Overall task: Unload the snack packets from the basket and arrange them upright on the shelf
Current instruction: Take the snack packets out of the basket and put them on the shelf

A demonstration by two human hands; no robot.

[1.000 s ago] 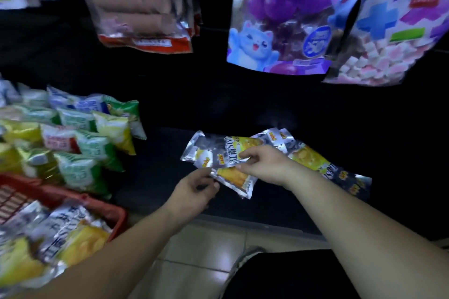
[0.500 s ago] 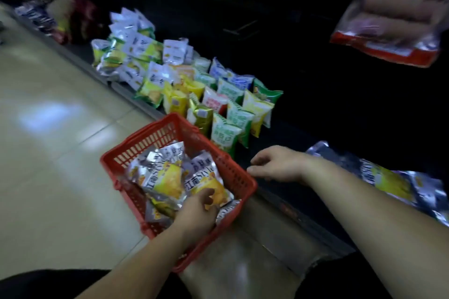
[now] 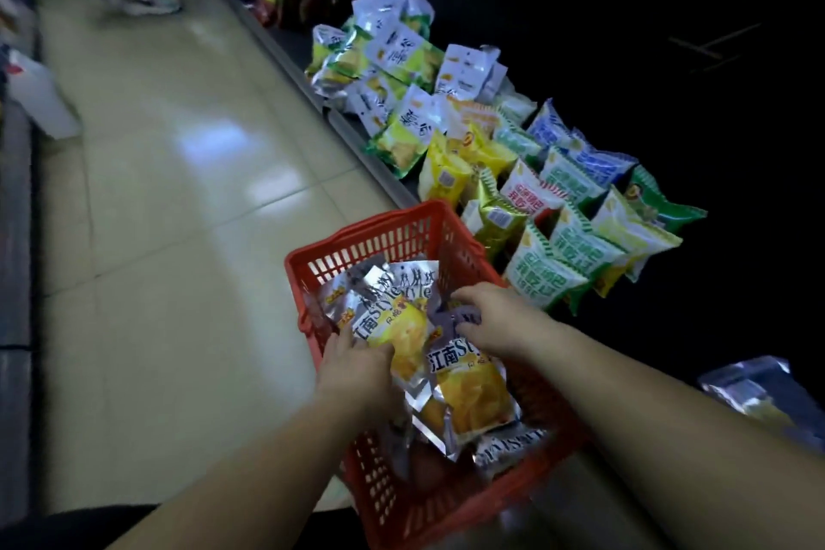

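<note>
Pale floor tiles [image 3: 156, 192] carry the red basket [image 3: 393, 232], set against the shelf [image 3: 357, 138] front edge. Silver-yellow snack packets [image 3: 473, 389] lie piled inside. Left hand [image 3: 357, 366] pinches the top packet [image 3: 402, 317]. Right hand [image 3: 495, 317] arches over the pile, grasp not discernible. Green, yellow and white packets [image 3: 571, 237] stand on the shelf beyond.

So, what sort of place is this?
Most likely a grocery shop aisle: snack packets stand in rows on a low shelf, a red shopping basket holds silver-and-yellow packets, and a tiled floor runs alongside.
</note>
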